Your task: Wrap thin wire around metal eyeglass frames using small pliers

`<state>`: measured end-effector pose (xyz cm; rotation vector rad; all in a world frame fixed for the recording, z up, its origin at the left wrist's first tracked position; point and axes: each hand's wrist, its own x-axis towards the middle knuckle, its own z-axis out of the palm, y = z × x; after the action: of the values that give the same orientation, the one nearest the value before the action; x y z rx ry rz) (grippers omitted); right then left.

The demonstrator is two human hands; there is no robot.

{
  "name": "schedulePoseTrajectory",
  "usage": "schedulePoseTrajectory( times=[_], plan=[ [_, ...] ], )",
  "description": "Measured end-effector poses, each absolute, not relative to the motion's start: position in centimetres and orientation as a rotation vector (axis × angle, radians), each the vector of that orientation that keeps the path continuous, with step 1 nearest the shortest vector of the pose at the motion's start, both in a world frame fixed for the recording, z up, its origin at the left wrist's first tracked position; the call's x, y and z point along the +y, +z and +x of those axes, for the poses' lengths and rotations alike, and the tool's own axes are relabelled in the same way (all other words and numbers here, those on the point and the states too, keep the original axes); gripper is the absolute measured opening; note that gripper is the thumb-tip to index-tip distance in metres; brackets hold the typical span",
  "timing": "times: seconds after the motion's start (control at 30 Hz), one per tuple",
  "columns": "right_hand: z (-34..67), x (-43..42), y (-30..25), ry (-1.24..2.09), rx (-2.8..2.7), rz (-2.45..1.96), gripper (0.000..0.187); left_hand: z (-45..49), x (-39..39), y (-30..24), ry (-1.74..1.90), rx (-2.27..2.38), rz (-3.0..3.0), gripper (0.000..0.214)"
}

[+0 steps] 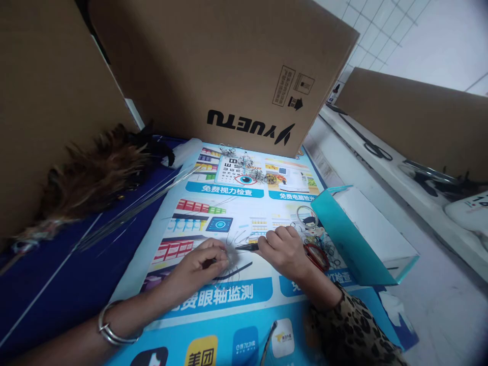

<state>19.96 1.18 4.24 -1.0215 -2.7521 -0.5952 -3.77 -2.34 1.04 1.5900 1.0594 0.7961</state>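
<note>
My left hand [202,264] rests on a printed poster mat [213,305], its fingers pinched on a small bundle of thin wires [231,259] that fan out from under it. My right hand [284,246] lies just to the right, closed on a dark slim tool [247,247] whose tip points left at the wire bundle. A silver bangle [109,328] circles my left wrist. Red-handled scissors [316,256] lie under the heel of my right hand.
A teal-edged open box [366,239] stands at the right. Large cardboard sheets [213,66] wall off the back and left. Brown feathers [91,178] and long thin wires [133,208] lie at the left. Small finished wire puffs [251,170] sit near the back of the mat.
</note>
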Motion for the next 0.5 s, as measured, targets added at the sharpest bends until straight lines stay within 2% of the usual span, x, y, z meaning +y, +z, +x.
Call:
schedulePoseTrajectory(
  times=[0.13, 0.27, 0.5],
  plan=[
    [19.8, 0.9, 4.4, -0.596, -2.742, -1.019, 0.02, -3.7, -2.4, 1.2, 0.774, 1.066, 1.579, 0.026],
    [19.5, 1.0, 4.1, -0.48, -2.713, -1.099, 0.029, -3.9, -2.5, 1.3, 0.773, 1.084, 1.491, 0.025],
    [19.2, 1.9, 1.9, 0.067, -2.427, -1.204, 0.034, -4.2, -2.6, 1.6, 0.844, 0.908, 1.016, 0.023]
  ],
)
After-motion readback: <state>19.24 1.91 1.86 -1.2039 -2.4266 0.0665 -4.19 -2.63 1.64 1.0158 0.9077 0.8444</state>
